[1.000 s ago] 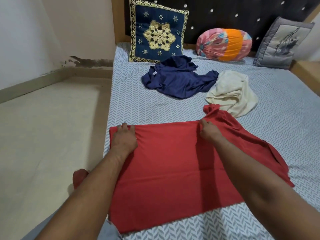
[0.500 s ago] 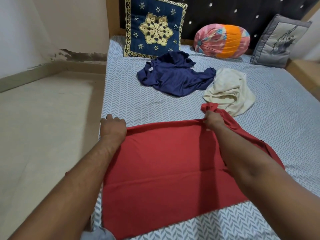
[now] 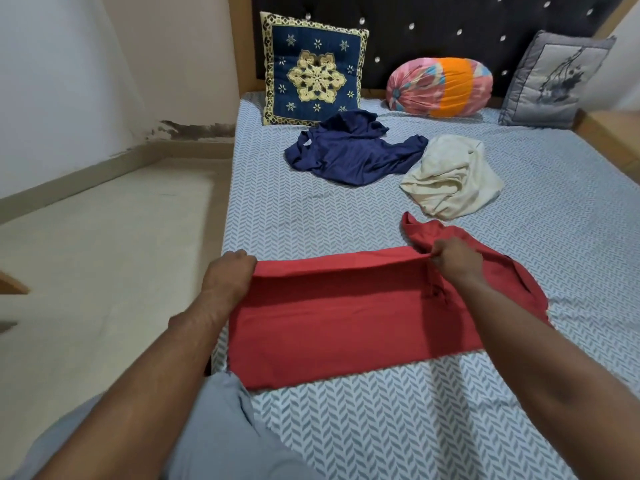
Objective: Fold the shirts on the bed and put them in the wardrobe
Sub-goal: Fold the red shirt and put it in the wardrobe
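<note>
Left hand [image 3: 229,276] and right hand [image 3: 454,259] grip the red fabric shirt's [image 3: 329,323] far edge; next, I think, fold it toward the near hem

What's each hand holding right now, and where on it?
Both hold the red shirt by its far edge: the left hand grips the left corner, the right hand pinches it near the bunched right end.

- A red shirt [image 3: 346,327] lies spread on the near part of a patterned bed [image 3: 381,427], its far edge lifted
- The left hand [image 3: 228,275] grips the red shirt's far left corner; the right hand [image 3: 453,258] pinches its far edge
- Beyond the red shirt lie a crumpled navy shirt [image 3: 349,154] and a cream shirt [image 3: 453,178]
- Farther beyond the red shirt, a blue cushion [image 3: 313,74], a pink-and-orange bolster [image 3: 440,86] and a grey cushion [image 3: 554,81] line the headboard [image 3: 450,26]
</note>
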